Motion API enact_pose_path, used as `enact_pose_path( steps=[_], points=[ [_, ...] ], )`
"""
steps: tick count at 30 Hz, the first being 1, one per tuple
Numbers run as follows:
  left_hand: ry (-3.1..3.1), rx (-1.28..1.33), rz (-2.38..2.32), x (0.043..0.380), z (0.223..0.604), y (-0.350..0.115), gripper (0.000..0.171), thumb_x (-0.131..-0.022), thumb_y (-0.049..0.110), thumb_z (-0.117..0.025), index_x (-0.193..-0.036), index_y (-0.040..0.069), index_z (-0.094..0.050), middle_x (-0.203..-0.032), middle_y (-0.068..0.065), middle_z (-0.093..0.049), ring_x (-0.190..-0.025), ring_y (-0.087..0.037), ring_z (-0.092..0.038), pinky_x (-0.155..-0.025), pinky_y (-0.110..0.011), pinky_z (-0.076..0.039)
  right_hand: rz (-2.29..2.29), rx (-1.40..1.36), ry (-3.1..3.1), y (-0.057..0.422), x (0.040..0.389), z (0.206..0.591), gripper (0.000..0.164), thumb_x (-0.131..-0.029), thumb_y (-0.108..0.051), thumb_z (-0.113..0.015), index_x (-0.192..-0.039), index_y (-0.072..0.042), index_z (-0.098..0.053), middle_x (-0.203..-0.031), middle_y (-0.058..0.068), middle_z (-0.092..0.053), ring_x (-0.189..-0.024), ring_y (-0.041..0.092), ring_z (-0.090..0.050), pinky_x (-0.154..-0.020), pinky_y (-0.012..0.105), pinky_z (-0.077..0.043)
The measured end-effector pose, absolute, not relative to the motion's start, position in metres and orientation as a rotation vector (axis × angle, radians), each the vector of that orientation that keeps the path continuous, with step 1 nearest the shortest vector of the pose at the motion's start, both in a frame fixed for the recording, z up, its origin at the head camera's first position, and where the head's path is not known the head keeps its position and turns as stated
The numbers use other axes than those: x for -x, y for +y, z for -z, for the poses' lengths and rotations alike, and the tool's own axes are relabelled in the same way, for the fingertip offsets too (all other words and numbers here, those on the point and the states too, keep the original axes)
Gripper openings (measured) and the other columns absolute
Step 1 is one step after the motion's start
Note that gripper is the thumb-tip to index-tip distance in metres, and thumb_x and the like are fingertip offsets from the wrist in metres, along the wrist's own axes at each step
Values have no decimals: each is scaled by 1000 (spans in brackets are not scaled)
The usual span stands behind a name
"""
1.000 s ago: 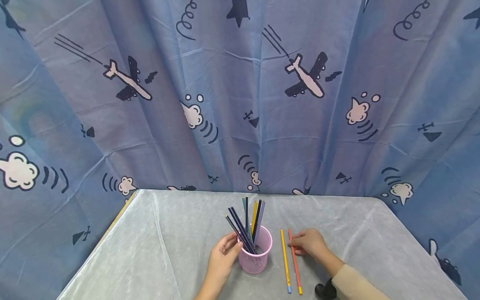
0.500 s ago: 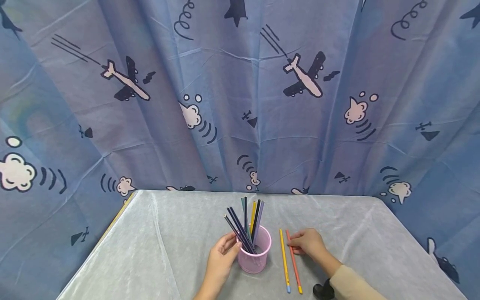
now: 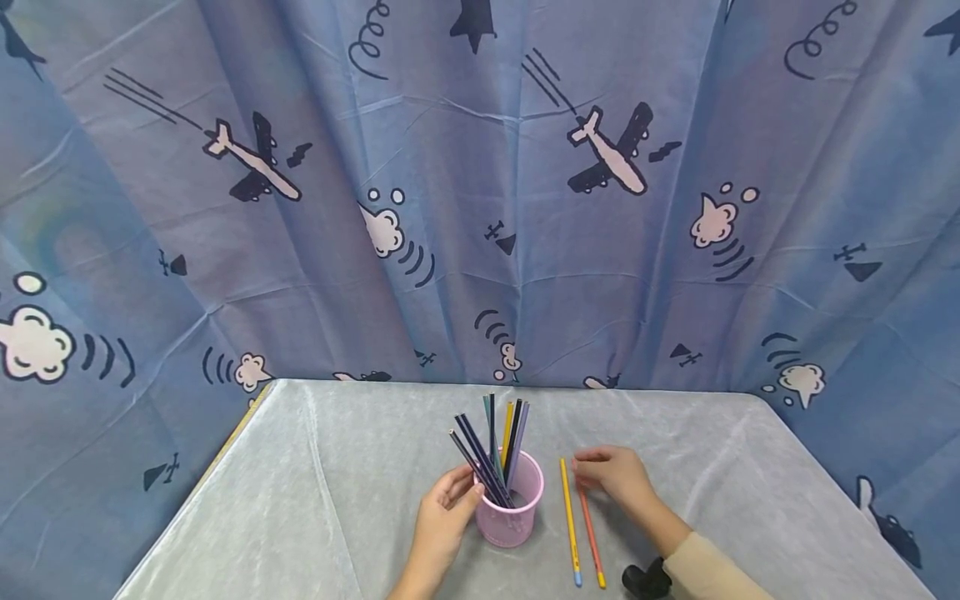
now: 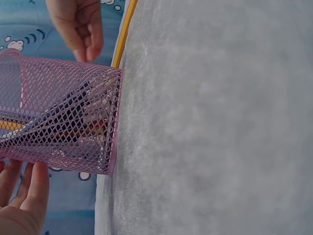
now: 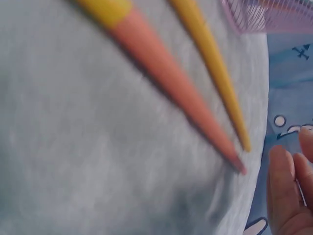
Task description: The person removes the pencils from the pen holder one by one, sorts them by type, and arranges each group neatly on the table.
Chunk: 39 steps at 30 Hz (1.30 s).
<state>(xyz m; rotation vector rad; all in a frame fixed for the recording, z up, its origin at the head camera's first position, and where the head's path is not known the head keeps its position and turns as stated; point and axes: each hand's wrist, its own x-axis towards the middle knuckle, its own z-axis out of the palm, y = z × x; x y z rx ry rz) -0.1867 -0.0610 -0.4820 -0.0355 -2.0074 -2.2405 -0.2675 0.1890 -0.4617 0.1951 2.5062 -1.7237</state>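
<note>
My left hand (image 3: 442,517) holds the left side of a pink mesh pencil cup (image 3: 506,529), its thumb and fingers around the wall near the rim. Several dark pencils, a teal one, a yellow one and a purple one lean inside the cup. On the cloth to the right lie a yellow pencil (image 3: 570,525) with a blue end and an orange-red pencil (image 3: 591,537) with a yellow end, side by side. My right hand (image 3: 618,479) hovers by the far tip of the orange-red pencil; in the right wrist view its fingers (image 5: 281,181) are apart from that tip, holding nothing.
A pale grey cloth (image 3: 360,467) covers the table. Behind it hangs a blue curtain (image 3: 465,233) with airplane prints. A black device (image 3: 647,579) sits at the right wrist, beside the beige sleeve (image 3: 712,571).
The right hand has let go of the orange-red pencil and shifted a little away, toward its far tip. The pencil stays on the cloth. The left hand and the cup have not moved.
</note>
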Motion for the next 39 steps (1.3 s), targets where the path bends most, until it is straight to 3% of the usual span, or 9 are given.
enact_pose_path(
  steps=[6, 12, 16, 23, 39],
  points=[
    [-2016, 30, 2227, 188, 483, -62, 49, -94, 14, -66, -133, -14, -51, -134, -31, -59, -126, -40, -58, -101, -26, -54, 1712, -146, 2548, 181, 265, 455, 36, -84, -13, -77, -112, 8, -70, -100, 14, -76, -81, 13, -70, -74, 32, -63],
    [-2018, 28, 2228, 188, 483, -62, 49, -94, 14, -66, -133, -13, -52, -133, -31, -59, -125, -39, -59, -101, -26, -54, 1711, -145, 2550, 175, 263, 449, 34, -86, -14, -75, -114, 4, -70, -102, 11, -75, -84, 11, -68, -77, 31, -62],
    [-2027, 32, 2221, 187, 482, -62, 50, -95, 15, -65, -133, -14, -51, -134, -31, -59, -126, -40, -58, -101, -27, -54, 1752, -111, 2515, 171, 263, 443, 37, -87, -15, -75, -116, 6, -68, -107, 14, -74, -93, 15, -71, -84, 35, -63],
    [-2026, 35, 2216, 187, 483, -62, 49, -95, 15, -65, -133, -14, -52, -133, -31, -59, -126, -40, -58, -102, -28, -54, 1719, -170, 2508, 163, 263, 432, 40, -86, -25, -77, -118, -2, -70, -117, 13, -72, -103, 20, -70, -92, 38, -61],
    [-2003, 66, 2228, 188, 483, -62, 48, -95, 12, -64, -133, -15, -51, -133, -31, -59, -124, -39, -60, -101, -30, -55, 1970, -5, 2334, 143, 261, 418, 40, -87, -7, -74, -122, 9, -64, -119, 21, -70, -99, 15, -71, -91, 31, -61]
  ],
)
